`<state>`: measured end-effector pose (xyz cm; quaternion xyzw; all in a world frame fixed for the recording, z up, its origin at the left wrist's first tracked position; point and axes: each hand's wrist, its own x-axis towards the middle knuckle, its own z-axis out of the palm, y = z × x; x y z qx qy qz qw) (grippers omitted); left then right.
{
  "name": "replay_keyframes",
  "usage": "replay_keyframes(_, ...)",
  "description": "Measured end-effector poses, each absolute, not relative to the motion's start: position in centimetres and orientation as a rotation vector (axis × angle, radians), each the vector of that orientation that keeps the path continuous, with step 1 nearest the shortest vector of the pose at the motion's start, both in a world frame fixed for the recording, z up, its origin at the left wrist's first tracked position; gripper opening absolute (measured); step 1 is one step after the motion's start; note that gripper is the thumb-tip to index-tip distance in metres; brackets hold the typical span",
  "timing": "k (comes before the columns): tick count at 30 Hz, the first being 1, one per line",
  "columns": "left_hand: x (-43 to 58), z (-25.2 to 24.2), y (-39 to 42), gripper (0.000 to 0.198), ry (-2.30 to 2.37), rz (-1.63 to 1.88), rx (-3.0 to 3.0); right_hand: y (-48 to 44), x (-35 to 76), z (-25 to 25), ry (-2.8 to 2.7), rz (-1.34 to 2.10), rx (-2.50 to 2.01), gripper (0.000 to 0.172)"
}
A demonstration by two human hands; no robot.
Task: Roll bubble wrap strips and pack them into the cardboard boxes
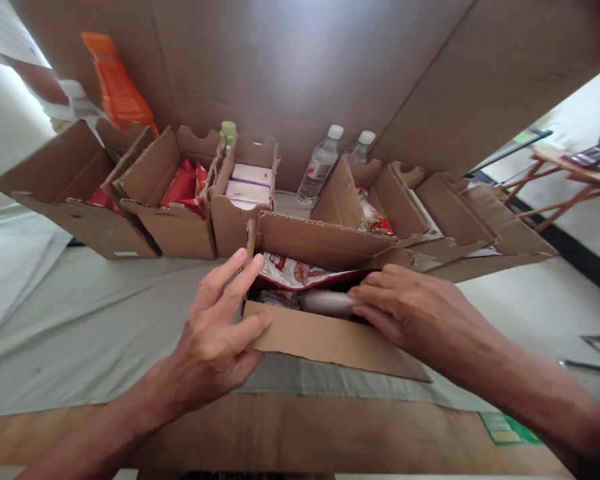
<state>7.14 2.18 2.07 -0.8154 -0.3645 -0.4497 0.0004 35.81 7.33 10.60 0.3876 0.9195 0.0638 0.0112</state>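
Observation:
A low, open cardboard box [330, 343] stands in front of me, its long side facing me. My left hand [225, 323] steadies its left end, thumb on the front wall and fingers over the end wall. Inside lie a white and dark red printed snack bag [295, 272] and a whitish plastic packet [327, 302]. My right hand [397, 300] reaches into the right end with bent fingers closed on the packet's edge. Its fingers also touch the snack bag's dark edge. The packet's right part is hidden by that hand.
Behind stands a row of cardboard bins [180, 227] holding red packets [183, 187] and white boxes [250, 183]. Water bottles [320, 163] and a tilted orange bottle [117, 87] stand by a tall cardboard panel [280, 67]. A pale cloth [105, 320] covers the table.

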Motion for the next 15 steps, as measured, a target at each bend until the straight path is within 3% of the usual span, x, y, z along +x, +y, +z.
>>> replay_keyframes(8, 7.1, 2.0, 1.9, 0.033, -1.160, -1.370, -2.565, 9.7, 33.1, 9.0, 2.476, -0.083, 1.283, 0.016)
replay_keyframes(15, 7.3, 2.1, 1.9, 0.033, -1.157, -1.366, -2.575, 10.3, 31.9, 9.0, 2.495, -0.312, 1.299, 0.021)
